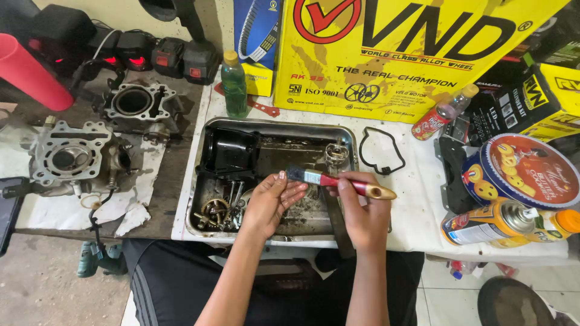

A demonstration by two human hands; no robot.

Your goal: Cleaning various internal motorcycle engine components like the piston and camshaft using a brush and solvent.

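Observation:
A metal tray (275,126) with dirty liquid lies on the white-covered table. It holds a black cover (228,151), a small round metal part (336,153), and several bolts and brass-coloured parts (220,208). My right hand (361,211) grips a paintbrush (329,180) with a red and wooden handle, bristles pointing left. My left hand (272,202) hovers over the tray, fingertips touching the brush's bristle end. Whether it holds a small part I cannot tell.
Two engine cylinder parts (72,160) (136,102) sit on the wooden bench at left. A green bottle (234,84), a black rubber gasket (379,151), a round biscuit tin (525,172), a spray can (489,222) and a big yellow box (411,54) surround the tray.

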